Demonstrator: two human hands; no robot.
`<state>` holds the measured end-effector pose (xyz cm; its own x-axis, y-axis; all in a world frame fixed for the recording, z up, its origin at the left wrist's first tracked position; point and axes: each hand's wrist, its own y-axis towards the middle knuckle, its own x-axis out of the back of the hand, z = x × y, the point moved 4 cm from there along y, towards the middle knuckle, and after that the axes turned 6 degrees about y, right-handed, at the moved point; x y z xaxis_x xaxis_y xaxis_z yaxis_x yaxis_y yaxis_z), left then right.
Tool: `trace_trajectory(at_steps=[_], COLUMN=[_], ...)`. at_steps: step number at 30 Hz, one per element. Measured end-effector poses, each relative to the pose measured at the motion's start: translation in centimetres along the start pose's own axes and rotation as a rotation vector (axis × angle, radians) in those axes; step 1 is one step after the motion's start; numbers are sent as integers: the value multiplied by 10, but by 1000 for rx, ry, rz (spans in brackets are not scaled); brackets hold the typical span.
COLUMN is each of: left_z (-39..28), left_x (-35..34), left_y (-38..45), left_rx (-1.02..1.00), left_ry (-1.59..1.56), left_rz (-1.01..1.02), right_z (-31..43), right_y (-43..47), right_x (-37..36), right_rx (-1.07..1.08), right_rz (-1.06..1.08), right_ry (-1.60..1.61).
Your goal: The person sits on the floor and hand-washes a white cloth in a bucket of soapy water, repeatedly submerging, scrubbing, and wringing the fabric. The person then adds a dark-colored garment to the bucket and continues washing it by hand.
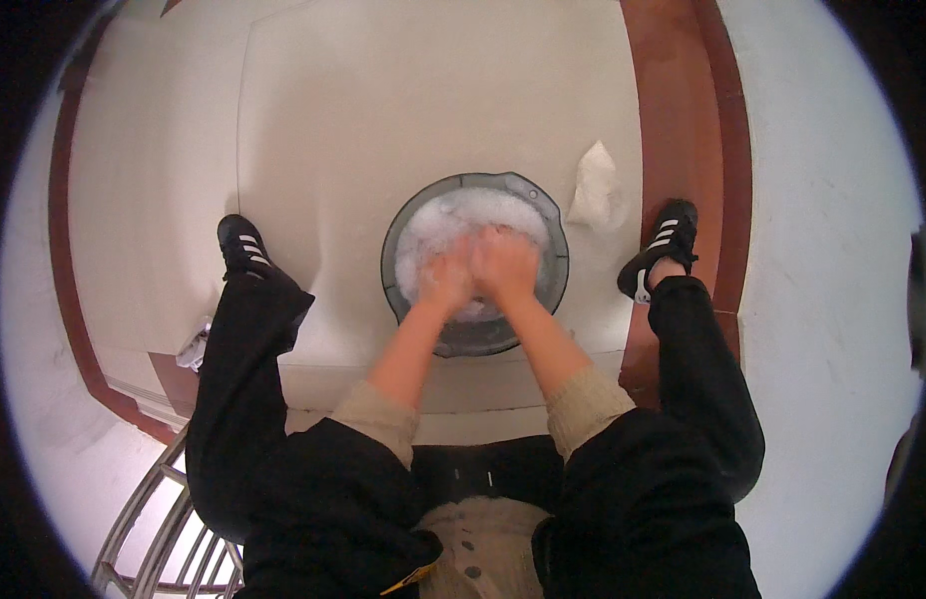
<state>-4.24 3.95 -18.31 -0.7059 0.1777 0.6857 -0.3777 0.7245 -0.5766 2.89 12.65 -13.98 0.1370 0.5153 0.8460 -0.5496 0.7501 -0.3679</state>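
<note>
A round grey plastic basin (478, 341) stands on the tiled floor between my feet, with white suds (433, 217) over its water. Both hands are inside it, close together near the middle. My left hand (446, 278) is blurred, its fingers partly in the foam. Beside it, touching or nearly so, my right hand (506, 262) is bent over with its fingertips in the suds. Foam and blur hide whether either hand grips anything.
A crumpled pale cloth or bag (595, 187) lies on the floor right of the basin. Black shoes (244, 243) flank it on both sides. A crumpled white item (195, 346) is by the left leg, and metal railings (160, 524) stand at lower left.
</note>
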Motion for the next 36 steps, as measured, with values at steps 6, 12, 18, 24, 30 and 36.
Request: trace_trajectory(at_steps=[6, 12, 18, 24, 30, 36], left_z=[-2, -43, -70, -46, -12, -57], left_x=[31, 96, 59, 49, 79, 33], left_y=[17, -29, -100, -100, -79, -97], left_rx=[-92, -381, -664, -451, -72, -81], left_ry=[-120, -207, 157, -393, -347, -33], left_rz=[-181, -282, -306, -186, -839, -618], right_z=[-2, 9, -27, -11, 28, -4], right_y=[27, -33, 16, 80, 0, -91], right_x=[4, 48, 44, -38, 44, 47], right_rx=[-145, -91, -76, 55, 375, 282], right_rz=[29, -292, -212, 289, -30, -486], right_ry=[79, 416, 562, 309, 381, 675])
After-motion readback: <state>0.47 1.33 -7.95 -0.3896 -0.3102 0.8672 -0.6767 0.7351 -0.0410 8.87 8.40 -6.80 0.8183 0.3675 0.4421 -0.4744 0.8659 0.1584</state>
